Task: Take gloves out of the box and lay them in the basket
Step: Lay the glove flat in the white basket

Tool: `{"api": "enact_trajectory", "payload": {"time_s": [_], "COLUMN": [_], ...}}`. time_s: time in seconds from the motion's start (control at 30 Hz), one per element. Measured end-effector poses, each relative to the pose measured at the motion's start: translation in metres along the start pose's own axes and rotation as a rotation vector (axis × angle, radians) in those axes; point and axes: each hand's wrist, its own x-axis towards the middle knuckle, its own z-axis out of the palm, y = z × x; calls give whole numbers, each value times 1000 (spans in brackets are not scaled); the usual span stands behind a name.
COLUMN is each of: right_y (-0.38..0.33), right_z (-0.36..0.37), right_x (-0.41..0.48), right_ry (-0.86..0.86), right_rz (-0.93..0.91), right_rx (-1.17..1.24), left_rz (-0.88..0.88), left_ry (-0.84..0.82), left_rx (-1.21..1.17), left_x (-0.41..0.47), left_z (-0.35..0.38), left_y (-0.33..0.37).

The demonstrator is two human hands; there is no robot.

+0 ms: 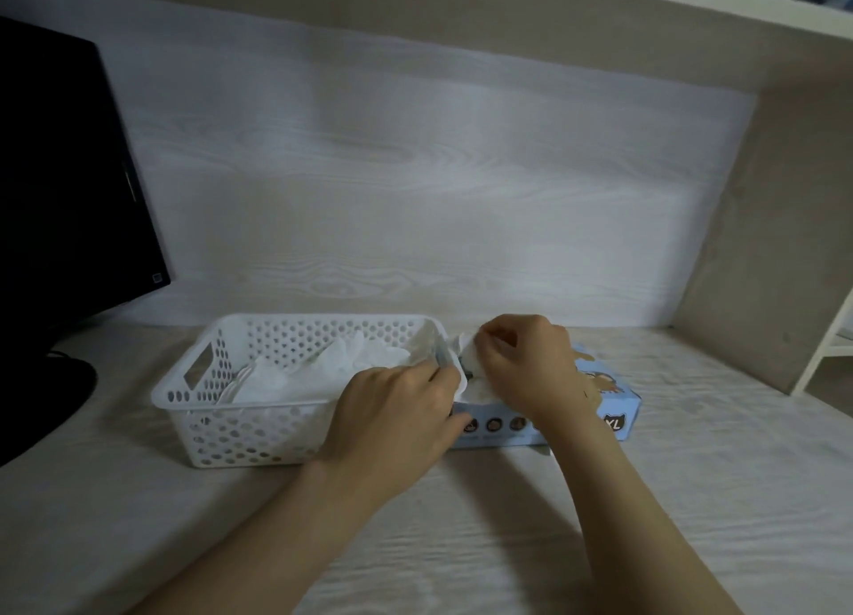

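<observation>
Desk [461,545]: pale wood grain, carrying everything. I place the rest by the basket.
Monitor [60,199]: dark, well left of the basket and behind it.
Basket [159,395]: white, perforated, with its long axis running left to right across the desk in front of me.
Box [618,407]: blue, flat on the desk and touching or just beside the basket's right end. Its long axis continues the basket's line.
Gloves in basket [323,370]: a loose white heap already laid inside. The fingers seem to point toward the basket's back left corner.
Left hand [397,411]: at the basket's right end, fingers curled and pinching the near edge of the glove. This is the hand nearer the basket.
Right hand [526,360]: just right of the basket and over the box, fingers clenched on the glove's upper part.
Glove [475,384]: white and crumpled, partly out of the box's top opening, stretched between my two hands at the basket's right end. It is too bunched for me to tell which way it points. Its span seems to run left to right.
Coming move: as I judge it, a short carry leftward over the basket's right rim.
</observation>
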Motion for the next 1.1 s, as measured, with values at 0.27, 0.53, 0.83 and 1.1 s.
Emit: {"api": "enact_trajectory", "payload": {"time_s": [0.27,0.53,0.83,1.1], "right_y": [-2,-11,-28,-50], "right_z": [2,-5,-13,-15], "right_x": [4,2,-6,-18], "right_ry": [328,512,717,381], "right_rz": [-56,-65,-260,-433], "right_rx": [51,228,292,428], "left_rz": [-7,160,14,-314], "left_ry": [5,-106,-9,438], "left_rx": [-88,91,-201,-576], "left_x": [5,3,8,17], "left_z": [-6,8,-10,-29], "left_y": [7,12,13,9]}}
